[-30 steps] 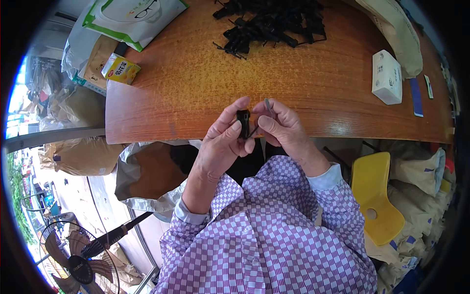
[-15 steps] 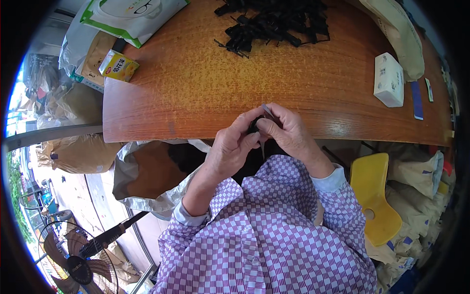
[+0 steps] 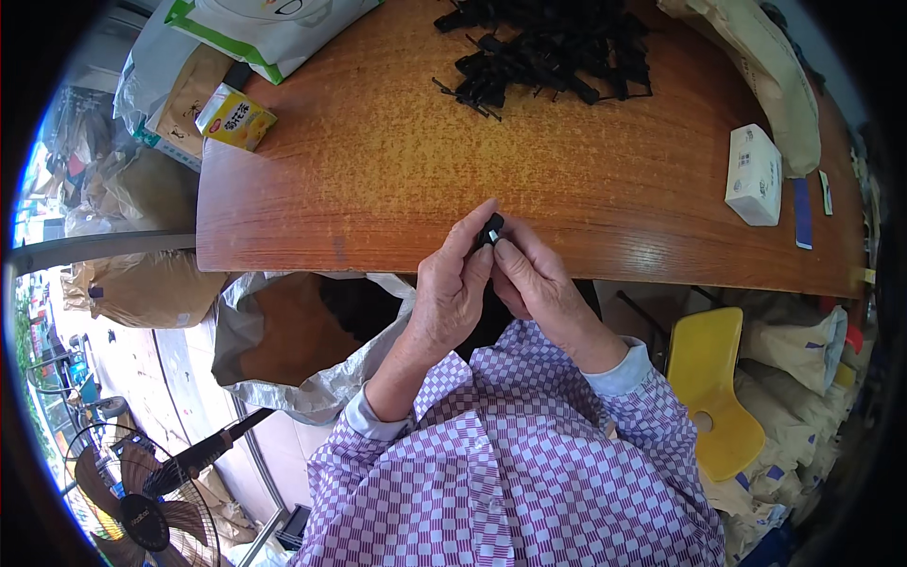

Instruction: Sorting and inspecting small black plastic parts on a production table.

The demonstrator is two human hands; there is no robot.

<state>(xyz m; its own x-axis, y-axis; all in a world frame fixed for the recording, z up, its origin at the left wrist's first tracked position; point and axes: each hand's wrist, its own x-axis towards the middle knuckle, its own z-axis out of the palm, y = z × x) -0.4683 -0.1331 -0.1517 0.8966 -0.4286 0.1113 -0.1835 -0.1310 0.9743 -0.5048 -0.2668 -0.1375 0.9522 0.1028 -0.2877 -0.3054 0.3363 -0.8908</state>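
Observation:
Close together at the table's near edge, both of my hands work on one small black part (image 3: pixel 492 225) that has a shiny, pale bit on it. My left hand (image 3: pixel 446 288) grips it between thumb and fingers. From the other side, my right hand (image 3: pixel 540 283) presses its thumb against the pale bit, with the fingers curled behind. Most of the part is covered by my fingers, so its exact kind cannot be told. Farther off on the table lies a tangled pile of similar-looking black pieces (image 3: pixel 557 57), some with thin stems.
On the wooden table (image 3: pixel 378 189) stand a yellow carton (image 3: pixel 236 120) and a white-green bag (image 3: pixel 283 38) at left, a white tissue pack (image 3: pixel 754 175) and a paper sack (image 3: pixel 770 76) at right. Below are an open sack (image 3: pixel 283 331), a fan (image 3: pixel 142 520) and a yellow chair (image 3: pixel 709 378).
The grey strip that stuck out between my hands no longer shows. My hands have turned, and the black part with its pale bit has come into sight. The view has shifted slightly.

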